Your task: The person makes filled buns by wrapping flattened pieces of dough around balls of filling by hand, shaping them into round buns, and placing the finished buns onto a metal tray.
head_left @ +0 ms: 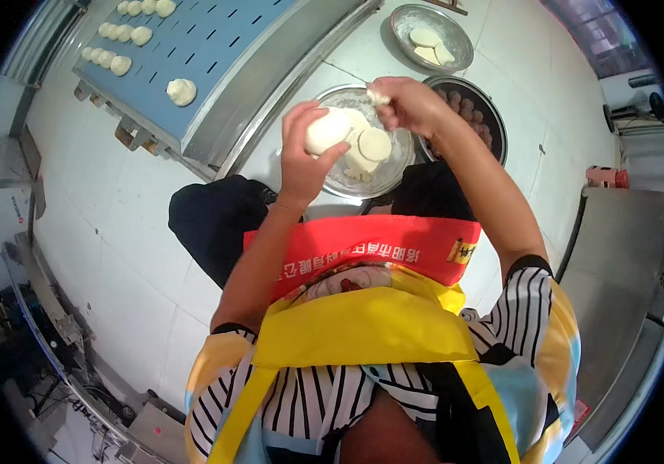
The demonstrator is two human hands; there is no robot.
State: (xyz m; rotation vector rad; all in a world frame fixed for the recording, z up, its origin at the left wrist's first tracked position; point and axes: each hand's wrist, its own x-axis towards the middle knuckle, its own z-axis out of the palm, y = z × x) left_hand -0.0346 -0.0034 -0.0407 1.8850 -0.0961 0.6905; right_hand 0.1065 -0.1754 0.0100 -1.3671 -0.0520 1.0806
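Note:
My left hand point(305, 155) is wrapped round a smooth, rounded piece of white dough point(327, 131) over the left side of a metal bowl point(403, 158). Flat round dough pieces point(374, 144) lie in that bowl, just right of the held dough. My right hand point(409, 107) is above the bowl's upper right edge, its fingers closed on a small bit of dough point(378, 97). The two hands are apart. Behind my right forearm, a dark-looking bowl point(500, 116) holds several brown balls point(467, 110), partly hidden by the arm.
Another metal bowl point(465, 48) with dough pieces point(426, 39) stands at the top. At upper left is a slotted blue surface point(192, 46) with rows of dough balls point(121, 65) and a single one point(181, 92). A metal cabinet point(610, 255) stands at the right.

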